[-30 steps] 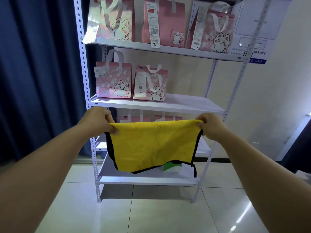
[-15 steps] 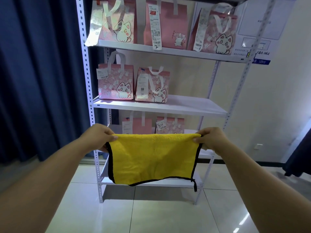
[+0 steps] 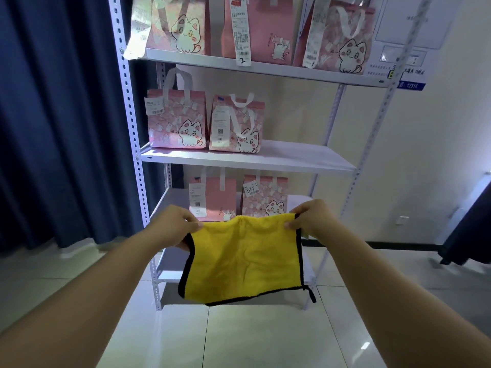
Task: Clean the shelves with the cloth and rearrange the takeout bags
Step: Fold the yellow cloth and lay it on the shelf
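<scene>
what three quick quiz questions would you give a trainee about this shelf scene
1. True or false: the cloth lies flat on a shelf.
2. How many bags stand on the second shelf from the top in view?
3. The cloth is held by: A one hand, B both hands, C no hand.

Key:
1. False, it hangs in the air.
2. Two.
3. B, the left hand and right hand pinch its top corners.
</scene>
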`<action>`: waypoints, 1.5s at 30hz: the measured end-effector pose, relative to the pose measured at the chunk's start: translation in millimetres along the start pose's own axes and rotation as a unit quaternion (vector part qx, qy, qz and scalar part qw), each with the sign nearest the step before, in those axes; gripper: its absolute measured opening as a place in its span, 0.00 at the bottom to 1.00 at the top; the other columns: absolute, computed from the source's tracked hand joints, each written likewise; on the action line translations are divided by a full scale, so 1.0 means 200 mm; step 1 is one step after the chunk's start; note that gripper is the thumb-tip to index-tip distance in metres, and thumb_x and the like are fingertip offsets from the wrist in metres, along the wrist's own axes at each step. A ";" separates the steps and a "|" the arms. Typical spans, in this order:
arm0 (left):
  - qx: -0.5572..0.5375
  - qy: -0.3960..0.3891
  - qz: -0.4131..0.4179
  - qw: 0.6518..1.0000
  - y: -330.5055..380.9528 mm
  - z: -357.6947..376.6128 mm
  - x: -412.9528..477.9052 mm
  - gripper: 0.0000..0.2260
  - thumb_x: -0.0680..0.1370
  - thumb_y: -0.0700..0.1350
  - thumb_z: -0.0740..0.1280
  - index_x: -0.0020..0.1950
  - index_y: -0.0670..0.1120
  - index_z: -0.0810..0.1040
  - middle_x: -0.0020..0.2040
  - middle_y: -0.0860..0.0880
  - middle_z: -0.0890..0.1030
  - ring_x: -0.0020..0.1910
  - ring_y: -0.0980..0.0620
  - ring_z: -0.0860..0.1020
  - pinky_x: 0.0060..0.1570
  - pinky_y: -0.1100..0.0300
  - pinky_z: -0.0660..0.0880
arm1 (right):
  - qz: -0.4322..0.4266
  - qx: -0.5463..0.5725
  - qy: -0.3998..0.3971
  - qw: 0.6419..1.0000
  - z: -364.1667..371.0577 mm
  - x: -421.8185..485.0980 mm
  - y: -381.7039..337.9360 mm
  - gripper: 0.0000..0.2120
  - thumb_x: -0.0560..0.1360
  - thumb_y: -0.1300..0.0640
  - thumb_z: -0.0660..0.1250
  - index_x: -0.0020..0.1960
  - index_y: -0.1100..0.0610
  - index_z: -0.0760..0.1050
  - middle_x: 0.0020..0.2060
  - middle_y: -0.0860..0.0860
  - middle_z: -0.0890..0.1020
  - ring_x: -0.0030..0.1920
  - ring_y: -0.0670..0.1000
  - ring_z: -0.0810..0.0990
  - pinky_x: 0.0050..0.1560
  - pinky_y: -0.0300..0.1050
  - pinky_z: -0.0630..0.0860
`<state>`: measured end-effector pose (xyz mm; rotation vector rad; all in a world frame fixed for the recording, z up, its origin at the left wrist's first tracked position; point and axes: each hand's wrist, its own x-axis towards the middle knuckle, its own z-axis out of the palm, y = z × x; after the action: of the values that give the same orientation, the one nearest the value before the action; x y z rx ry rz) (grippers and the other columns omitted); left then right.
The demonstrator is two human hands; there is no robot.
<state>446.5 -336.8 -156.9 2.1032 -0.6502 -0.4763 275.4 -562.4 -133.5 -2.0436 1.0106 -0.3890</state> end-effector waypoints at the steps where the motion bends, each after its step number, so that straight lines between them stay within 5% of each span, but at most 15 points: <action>1: -0.008 0.004 0.007 1.000 0.01 0.02 -0.01 0.04 0.75 0.41 0.69 0.41 0.43 0.80 0.37 0.42 0.81 0.28 0.50 0.82 0.24 0.64 0.76 | -0.009 0.010 -0.003 1.000 0.02 -0.01 -0.01 0.15 0.63 0.64 0.78 0.48 0.63 0.80 0.36 0.58 0.81 0.29 0.53 0.77 0.36 0.46 0.79; 9: -0.121 0.002 0.044 0.992 0.18 0.22 -0.08 0.04 0.75 0.37 0.69 0.41 0.44 0.78 0.42 0.42 0.80 0.35 0.47 0.83 0.29 0.62 0.79 | -0.094 0.054 -0.055 0.993 0.21 -0.14 -0.12 0.11 0.69 0.63 0.73 0.52 0.58 0.81 0.34 0.48 0.80 0.29 0.43 0.76 0.26 0.30 0.69; 13: -0.172 -0.009 0.049 0.984 0.22 0.23 -0.12 0.04 0.76 0.36 0.67 0.43 0.42 0.79 0.42 0.40 0.81 0.40 0.45 0.82 0.34 0.59 0.80 | -0.140 0.098 -0.079 0.982 0.26 -0.18 -0.14 0.09 0.71 0.63 0.71 0.52 0.57 0.81 0.35 0.47 0.82 0.28 0.37 0.78 0.29 0.28 0.72; 17: -0.249 -0.063 0.028 0.966 0.23 0.18 -0.15 0.07 0.77 0.35 0.64 0.51 0.39 0.80 0.44 0.40 0.83 0.41 0.46 0.83 0.38 0.57 0.80 | -0.193 0.122 -0.105 0.968 0.27 -0.20 -0.13 0.11 0.69 0.63 0.73 0.50 0.53 0.82 0.39 0.47 0.84 0.39 0.42 0.82 0.39 0.30 0.76; 21: -0.189 -0.079 0.071 0.976 0.21 0.13 -0.16 0.08 0.76 0.41 0.65 0.49 0.49 0.83 0.44 0.51 0.84 0.46 0.56 0.80 0.42 0.59 0.73 | -0.223 0.091 -0.057 0.969 0.28 -0.21 -0.13 0.11 0.68 0.60 0.75 0.49 0.50 0.81 0.40 0.44 0.83 0.42 0.42 0.81 0.41 0.31 0.74; 24: -0.145 -0.067 0.117 0.980 0.16 0.10 -0.16 0.09 0.79 0.45 0.60 0.50 0.54 0.80 0.45 0.58 0.83 0.50 0.55 0.77 0.44 0.58 0.72 | -0.242 0.076 -0.017 0.967 0.27 -0.20 -0.15 0.09 0.74 0.61 0.68 0.53 0.54 0.80 0.43 0.44 0.82 0.46 0.45 0.79 0.47 0.36 0.74; 28: 0.032 0.056 0.173 0.983 0.04 0.06 -0.12 0.07 0.76 0.46 0.66 0.49 0.58 0.74 0.50 0.58 0.76 0.56 0.50 0.71 0.51 0.57 0.69 | -0.236 0.073 0.016 0.969 0.24 -0.20 -0.17 0.10 0.76 0.62 0.64 0.56 0.56 0.79 0.49 0.50 0.82 0.52 0.50 0.79 0.58 0.48 0.74; 32: 0.154 0.031 0.182 0.971 -0.04 0.02 -0.10 0.10 0.71 0.51 0.72 0.47 0.61 0.73 0.57 0.54 0.73 0.62 0.48 0.67 0.62 0.50 0.62 | -0.246 0.098 0.020 0.964 0.21 -0.19 -0.19 0.09 0.77 0.63 0.63 0.52 0.53 0.79 0.47 0.49 0.82 0.52 0.52 0.79 0.58 0.54 0.75; 41: 0.154 -0.043 0.208 0.965 -0.01 -0.06 -0.07 0.10 0.69 0.54 0.73 0.46 0.64 0.74 0.56 0.54 0.71 0.58 0.52 0.69 0.57 0.54 0.70 | -0.239 0.156 0.040 0.957 0.17 -0.17 -0.20 0.10 0.77 0.64 0.62 0.54 0.55 0.78 0.50 0.55 0.82 0.53 0.57 0.79 0.58 0.59 0.74; 45: 0.149 -0.033 0.232 0.961 0.04 -0.06 -0.07 0.05 0.74 0.50 0.69 0.42 0.58 0.74 0.46 0.55 0.77 0.48 0.53 0.75 0.42 0.62 0.71 | -0.243 0.165 0.055 0.954 0.15 -0.18 -0.21 0.09 0.77 0.63 0.62 0.53 0.54 0.78 0.49 0.54 0.82 0.52 0.56 0.80 0.58 0.57 0.75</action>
<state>440.6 -324.8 -142.1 2.1180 -1.2816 -0.1917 292.6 -504.0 -117.6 -1.9554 0.4486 -0.8755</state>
